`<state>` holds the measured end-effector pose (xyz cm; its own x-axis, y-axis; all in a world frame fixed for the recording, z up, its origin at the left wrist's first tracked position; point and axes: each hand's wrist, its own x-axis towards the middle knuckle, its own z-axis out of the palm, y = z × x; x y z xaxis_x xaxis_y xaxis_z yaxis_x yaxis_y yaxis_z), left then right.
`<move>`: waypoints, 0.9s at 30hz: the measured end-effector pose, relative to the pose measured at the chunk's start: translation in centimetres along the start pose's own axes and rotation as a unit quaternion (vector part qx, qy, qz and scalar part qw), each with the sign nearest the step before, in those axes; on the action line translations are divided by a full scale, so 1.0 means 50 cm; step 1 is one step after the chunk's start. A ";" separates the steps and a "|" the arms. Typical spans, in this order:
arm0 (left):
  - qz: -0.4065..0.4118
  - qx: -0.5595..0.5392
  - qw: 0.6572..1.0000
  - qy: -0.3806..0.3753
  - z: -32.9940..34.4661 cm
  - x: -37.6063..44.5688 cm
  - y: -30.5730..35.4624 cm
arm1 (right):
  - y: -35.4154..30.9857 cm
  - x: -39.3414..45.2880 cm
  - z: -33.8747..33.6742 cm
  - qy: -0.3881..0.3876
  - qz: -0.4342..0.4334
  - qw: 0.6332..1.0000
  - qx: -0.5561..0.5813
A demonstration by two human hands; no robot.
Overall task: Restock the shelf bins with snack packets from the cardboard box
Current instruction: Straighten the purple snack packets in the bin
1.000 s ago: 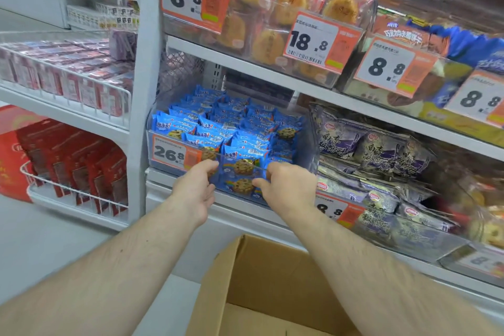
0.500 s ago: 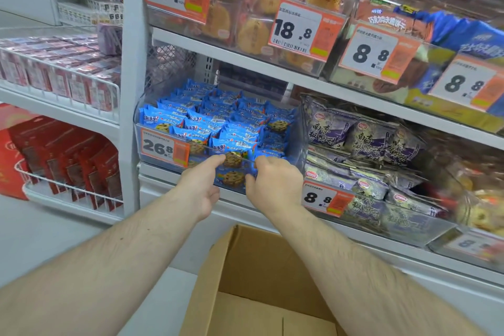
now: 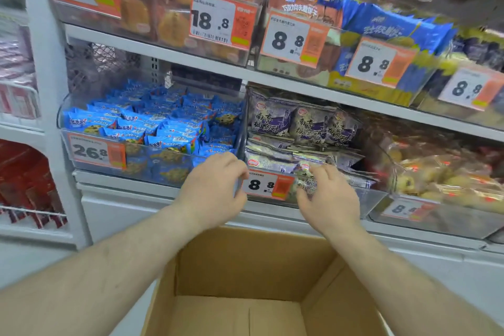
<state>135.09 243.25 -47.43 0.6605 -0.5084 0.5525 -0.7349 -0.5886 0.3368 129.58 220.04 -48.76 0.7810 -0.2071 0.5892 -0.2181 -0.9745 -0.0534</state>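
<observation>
While both bare forearms reach over the open brown cardboard box (image 3: 253, 275), which shows only its bare inner walls and floor, the hands sit at the front edge of the middle shelf (image 3: 136, 194). The left hand (image 3: 215, 188) curls its fingers around the front left corner of the clear plastic bin (image 3: 371, 196) of grey-and-purple snack packets (image 3: 294, 123), right at the seam with the neighbouring clear bin (image 3: 62, 123) of blue cookie packets (image 3: 152, 123). Its fingertips touch the left edge of the orange-and-white 8.8 price tag (image 3: 268, 184). The right hand (image 3: 330, 194) rests on the same bin's front rim just right of that tag, fingers bent over a grey-and-purple packet there; whether it truly pinches the packet cannot be told through the blur.
</observation>
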 end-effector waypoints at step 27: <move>0.027 0.279 0.955 -0.093 0.087 0.150 0.024 | 0.068 0.076 0.018 -0.113 -0.001 0.990 0.089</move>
<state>139.85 235.99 -46.19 0.6779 -0.6202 0.3947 -0.6068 -0.7752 -0.1759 132.35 215.87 -47.42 0.8966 -0.2000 0.3952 -0.1256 -0.9704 -0.2062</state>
